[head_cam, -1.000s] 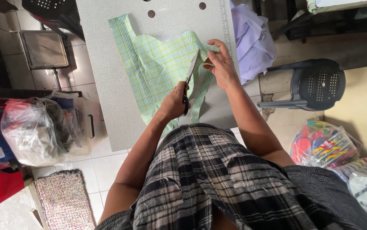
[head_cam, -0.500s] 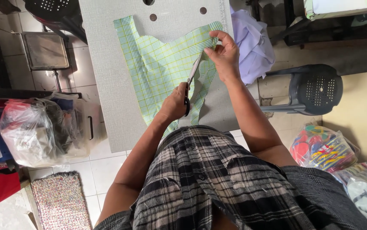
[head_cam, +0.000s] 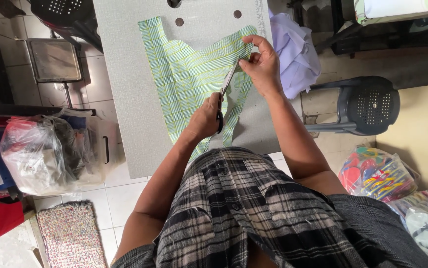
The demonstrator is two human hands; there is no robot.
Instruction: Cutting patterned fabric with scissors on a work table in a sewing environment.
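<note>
Head view: left hand (head_cam: 205, 119) grips scissors (head_cam: 226, 89), now further up green plaid fabric (head_cam: 189, 74) pinched by right hand (head_cam: 262, 64).

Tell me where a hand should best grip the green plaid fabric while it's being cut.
Probably the far right edge of the green plaid fabric, just beyond the scissors tips, coming from the right. The right hand pinches there now; the fabric lies flat on the grey table, so holding ahead of the blades keeps it taut.
</note>
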